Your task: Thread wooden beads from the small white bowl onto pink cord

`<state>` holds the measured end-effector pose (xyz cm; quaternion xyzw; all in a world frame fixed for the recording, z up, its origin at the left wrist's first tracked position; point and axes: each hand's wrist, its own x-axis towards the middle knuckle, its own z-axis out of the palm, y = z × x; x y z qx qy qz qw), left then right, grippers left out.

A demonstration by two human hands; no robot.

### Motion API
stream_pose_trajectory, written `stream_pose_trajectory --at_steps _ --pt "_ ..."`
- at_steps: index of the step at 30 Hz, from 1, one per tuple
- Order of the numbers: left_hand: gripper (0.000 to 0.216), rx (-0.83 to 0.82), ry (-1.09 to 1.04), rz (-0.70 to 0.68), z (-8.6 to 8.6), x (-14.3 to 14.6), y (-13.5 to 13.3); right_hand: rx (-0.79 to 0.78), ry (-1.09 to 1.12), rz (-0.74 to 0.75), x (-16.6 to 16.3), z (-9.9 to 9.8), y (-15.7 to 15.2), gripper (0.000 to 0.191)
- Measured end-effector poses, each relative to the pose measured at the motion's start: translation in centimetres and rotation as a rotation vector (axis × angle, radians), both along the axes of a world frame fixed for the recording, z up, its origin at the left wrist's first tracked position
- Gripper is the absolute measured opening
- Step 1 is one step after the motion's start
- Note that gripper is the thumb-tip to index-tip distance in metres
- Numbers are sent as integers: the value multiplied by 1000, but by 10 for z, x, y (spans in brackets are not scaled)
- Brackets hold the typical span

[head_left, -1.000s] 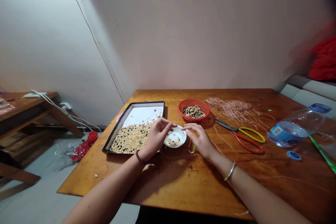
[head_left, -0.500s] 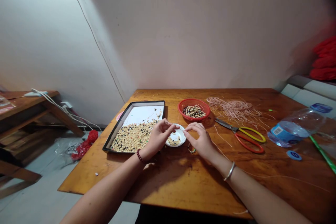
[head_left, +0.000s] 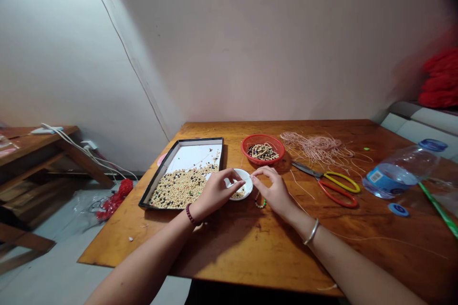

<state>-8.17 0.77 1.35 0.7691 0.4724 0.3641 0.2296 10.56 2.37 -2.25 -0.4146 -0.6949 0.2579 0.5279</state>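
Observation:
My left hand (head_left: 219,191) hovers at the near left rim of a small white dish (head_left: 246,192) that holds a few beads. Its thumb and forefinger come together over the dish, and whatever lies between the tips is too small to make out. Just to the right, my right hand (head_left: 275,192) pinches a thin string at its fingertips. Below the right hand's fingers, a short loop of strung beads (head_left: 262,204), pale with some green, rests on the wooden table. The fingertips of both hands are close together but apart.
A black-edged tray (head_left: 222,148) of loose beads lies left. Behind stands a red basket (head_left: 246,156) of strung beads. To the right are a pink string bundle (head_left: 315,147), scissors (head_left: 324,178), a water bottle (head_left: 391,176) and its blue cap (head_left: 398,209).
My left hand's fingers have shifted from higher above the dish down toward the right hand's fingertips. The right hand stays nearly in place, and the bead loop shows more.

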Motion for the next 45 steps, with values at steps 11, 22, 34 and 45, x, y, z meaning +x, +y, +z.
stream_pose_trajectory --at_steps 11,22,34,45 --pt "25 -68 -36 -84 -6 3 1 -8 -54 29 -2 -1 -1 11" --pt "26 -274 -189 -227 -3 3 3 54 -60 -38 0 1 -2 8" --pt "30 -403 -393 -213 9 5 -3 -67 -35 -35 2 5 -3 14" --pt "17 -628 -625 -168 8 1 -2 -73 -111 -26 2 1 -3 13"
